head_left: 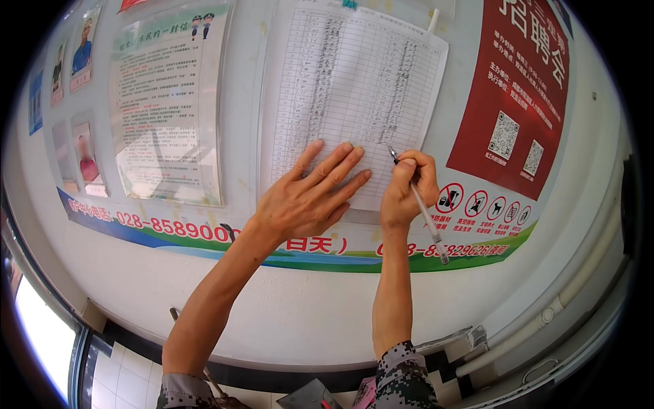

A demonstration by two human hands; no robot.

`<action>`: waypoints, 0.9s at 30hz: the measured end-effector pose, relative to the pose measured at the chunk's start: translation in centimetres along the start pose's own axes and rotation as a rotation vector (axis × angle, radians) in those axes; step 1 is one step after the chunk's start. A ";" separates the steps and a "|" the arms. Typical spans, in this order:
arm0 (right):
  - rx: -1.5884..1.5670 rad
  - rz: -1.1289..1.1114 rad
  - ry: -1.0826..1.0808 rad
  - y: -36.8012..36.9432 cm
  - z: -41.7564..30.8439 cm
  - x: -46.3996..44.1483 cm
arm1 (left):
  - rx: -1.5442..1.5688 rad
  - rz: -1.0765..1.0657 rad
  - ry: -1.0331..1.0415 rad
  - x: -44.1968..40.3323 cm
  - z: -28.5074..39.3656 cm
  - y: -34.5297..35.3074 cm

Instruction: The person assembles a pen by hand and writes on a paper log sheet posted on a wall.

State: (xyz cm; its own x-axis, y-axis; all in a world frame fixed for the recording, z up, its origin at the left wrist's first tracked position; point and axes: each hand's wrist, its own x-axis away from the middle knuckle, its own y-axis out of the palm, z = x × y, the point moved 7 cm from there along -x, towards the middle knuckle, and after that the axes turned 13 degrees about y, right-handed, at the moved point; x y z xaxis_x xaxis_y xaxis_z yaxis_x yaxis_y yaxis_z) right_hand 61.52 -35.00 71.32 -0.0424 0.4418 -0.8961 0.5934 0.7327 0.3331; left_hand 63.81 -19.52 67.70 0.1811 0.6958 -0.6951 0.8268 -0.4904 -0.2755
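Observation:
A sheet of paper with a printed table hangs on the wall board, its rows filled with handwriting down to about the middle. My left hand lies flat on the lower part of the sheet, fingers spread, pressing it to the board. Gripped in my right hand is a clear-barrelled pen. Its tip touches or nearly touches the sheet in the right-hand columns, just under the last written row. A teal clip is at the sheet's top edge.
Left of the sheet hangs a printed notice in a clear sleeve, with portrait photos beyond it. A red poster with QR codes is on the right. Below run a white pipe and a tiled floor.

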 end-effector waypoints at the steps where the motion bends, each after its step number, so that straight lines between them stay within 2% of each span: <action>1: -0.002 0.006 0.000 0.0 0.1 0.0 | 0.000 -0.001 0.001 0.0 0.0 0.0; 7: -0.022 0.060 -0.025 -0.3 -0.1 0.2 | 0.002 -0.001 0.003 0.0 0.0 0.0; 27: -0.007 0.024 0.025 -0.2 0.1 0.0 | 0.008 -0.003 0.003 0.0 0.0 0.0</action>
State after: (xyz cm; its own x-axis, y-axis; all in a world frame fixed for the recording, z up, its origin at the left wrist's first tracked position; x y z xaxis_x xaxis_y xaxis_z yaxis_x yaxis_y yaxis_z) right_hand 61.47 -35.15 71.23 -0.0481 0.4724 -0.8801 0.5888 0.7252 0.3570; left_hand 63.83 -19.51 67.69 0.1804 0.6986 -0.6924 0.8230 -0.4927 -0.2827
